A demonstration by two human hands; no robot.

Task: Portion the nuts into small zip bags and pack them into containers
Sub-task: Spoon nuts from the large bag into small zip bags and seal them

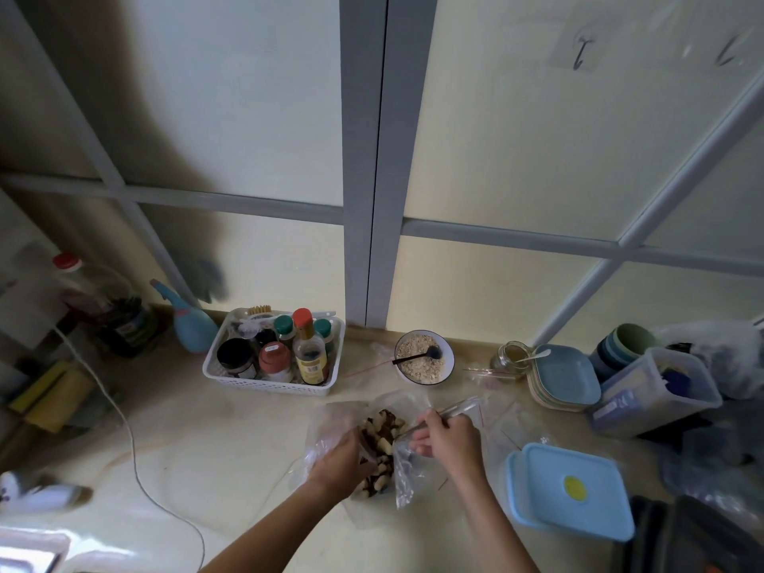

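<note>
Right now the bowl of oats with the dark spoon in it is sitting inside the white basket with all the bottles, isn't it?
Not quite. The bowl of oats does have the dark spoon in it, but it is not inside the white basket. It sits on the counter to the right of the basket, apart from it. The head view shows this.

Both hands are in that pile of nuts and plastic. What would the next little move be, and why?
Probably lifting a few nuts across into the small bag. The left hand is in the big open bag of nuts, the right hand pinches the small bag beside it, and that bag looks empty. The blue container is closed.
</note>
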